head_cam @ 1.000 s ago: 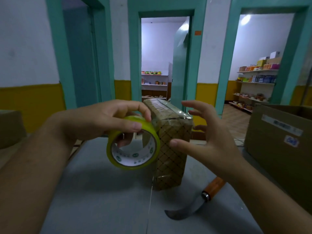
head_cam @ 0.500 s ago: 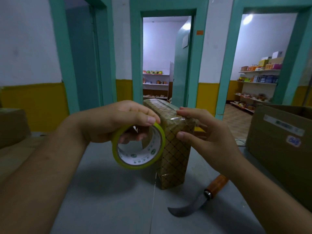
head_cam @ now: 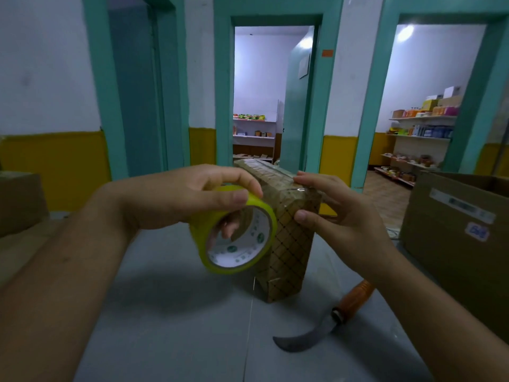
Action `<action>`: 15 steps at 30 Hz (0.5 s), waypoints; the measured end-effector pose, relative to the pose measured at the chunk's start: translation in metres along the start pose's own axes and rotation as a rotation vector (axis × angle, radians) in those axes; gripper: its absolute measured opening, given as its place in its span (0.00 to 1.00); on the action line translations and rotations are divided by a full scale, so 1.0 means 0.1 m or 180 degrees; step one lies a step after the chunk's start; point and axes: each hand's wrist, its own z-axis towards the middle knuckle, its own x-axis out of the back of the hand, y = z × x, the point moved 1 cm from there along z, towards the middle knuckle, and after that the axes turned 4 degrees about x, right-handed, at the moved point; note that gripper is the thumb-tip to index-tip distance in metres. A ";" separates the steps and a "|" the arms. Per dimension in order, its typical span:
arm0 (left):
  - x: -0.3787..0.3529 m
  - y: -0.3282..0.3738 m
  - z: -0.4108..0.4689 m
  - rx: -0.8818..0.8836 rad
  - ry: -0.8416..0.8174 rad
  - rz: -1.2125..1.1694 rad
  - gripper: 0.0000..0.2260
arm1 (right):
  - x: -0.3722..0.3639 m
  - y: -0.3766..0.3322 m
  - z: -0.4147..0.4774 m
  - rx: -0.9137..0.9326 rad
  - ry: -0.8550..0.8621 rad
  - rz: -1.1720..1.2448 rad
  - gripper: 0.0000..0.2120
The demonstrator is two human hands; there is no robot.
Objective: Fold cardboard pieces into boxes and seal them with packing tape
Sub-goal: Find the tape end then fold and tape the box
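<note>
Mid worktop [head_cam: 170, 312], the box [head_cam: 286, 244] stands upright & the right hand [head_cam: 338, 213], apart from it a sec ago, now pinches its taped top corner, left hand [head_cam: 187, 197] gripping the tape roll [head_cam: 199, 238] just beside it, so prob. pressing the seal down.

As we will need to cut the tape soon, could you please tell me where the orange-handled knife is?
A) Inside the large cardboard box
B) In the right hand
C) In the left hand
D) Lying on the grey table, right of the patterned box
D: the knife lies on the grey table right of the patterned box; the left hand grips the tape roll and the right hand holds the box's top.
</note>
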 end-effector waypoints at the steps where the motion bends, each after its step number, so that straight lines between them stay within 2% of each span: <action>1: -0.02 -0.01 0.00 0.0000 0.0061 -0.0106 0.23 | 0.02 0.02 0.00 -0.0037 -0.0011 -0.0004 0.24; 2: -0.04 -0.01 0.01 0.0019 0.0147 -0.0246 0.23 | 0.03 0.03 0.00 -0.0067 -0.0031 -0.0033 0.25; 5: -0.06 -0.01 0.06 -0.0092 0.0385 -0.0327 0.13 | 0.00 0.01 -0.02 -0.0185 -0.0126 0.0084 0.29; 7: -0.06 -0.03 0.08 -0.0061 0.0421 -0.0216 0.15 | -0.01 -0.04 -0.04 -0.0297 -0.0216 0.0099 0.35; 9: -0.06 -0.06 0.09 -0.0098 0.0418 -0.0087 0.20 | 0.08 -0.11 -0.05 -0.0450 -0.0200 -0.0543 0.36; 11: -0.08 -0.05 0.11 -0.0230 0.0444 -0.0116 0.22 | 0.29 -0.23 -0.07 -0.0690 -0.0299 -0.1420 0.26; 12: -0.10 -0.04 0.12 -0.0256 0.0452 -0.0122 0.21 | 0.40 -0.30 -0.08 -0.0850 -0.0679 -0.1747 0.19; 13: -0.11 -0.03 0.13 -0.0261 0.0460 -0.0106 0.21 | 0.48 -0.37 -0.12 -0.1061 -0.1307 -0.1956 0.16; 15: -0.12 -0.04 0.16 -0.0235 0.0444 -0.0135 0.21 | 0.52 -0.45 -0.27 -0.1704 -0.2636 -0.1922 0.19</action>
